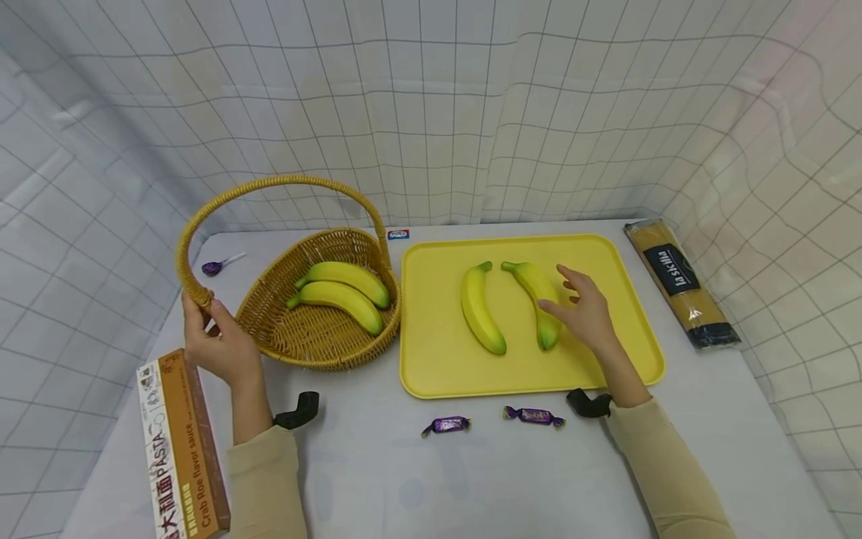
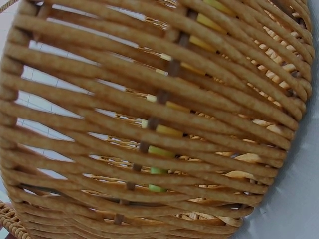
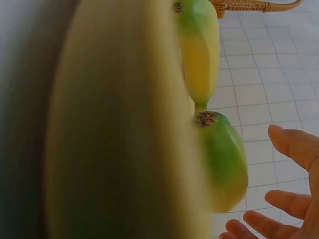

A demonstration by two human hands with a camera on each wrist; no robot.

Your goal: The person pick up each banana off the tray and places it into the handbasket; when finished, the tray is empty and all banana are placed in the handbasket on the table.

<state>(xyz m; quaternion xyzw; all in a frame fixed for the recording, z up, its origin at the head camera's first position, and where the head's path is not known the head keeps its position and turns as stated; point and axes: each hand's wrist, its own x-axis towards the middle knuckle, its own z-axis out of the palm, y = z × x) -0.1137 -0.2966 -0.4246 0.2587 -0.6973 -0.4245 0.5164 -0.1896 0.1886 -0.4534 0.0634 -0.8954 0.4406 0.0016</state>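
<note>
A wicker basket [image 1: 323,329] with a tall hoop handle [image 1: 283,182] stands left of a yellow tray [image 1: 431,367]. Two bananas [image 1: 340,288] lie inside the basket. My left hand [image 1: 212,329] grips the handle's near-left foot. In the left wrist view the basket's woven wall [image 2: 159,74] fills the frame, and a banana [image 2: 158,149] shows through the gaps. On the tray lie two more bananas, a left one [image 1: 480,308] and a right one [image 1: 539,296]. My right hand [image 1: 582,311] hovers with spread fingers at the right banana. The right wrist view shows that banana [image 3: 124,129] blurred and close, with the fingers [image 3: 294,147] apart from it.
A pasta box [image 1: 178,449] lies at the near left. A long spaghetti packet [image 1: 680,281] lies right of the tray. Two purple wrapped candies [image 1: 446,425] [image 1: 535,415] sit in front of the tray. A purple lollipop [image 1: 215,266] lies behind the basket. Checked cloth walls the table.
</note>
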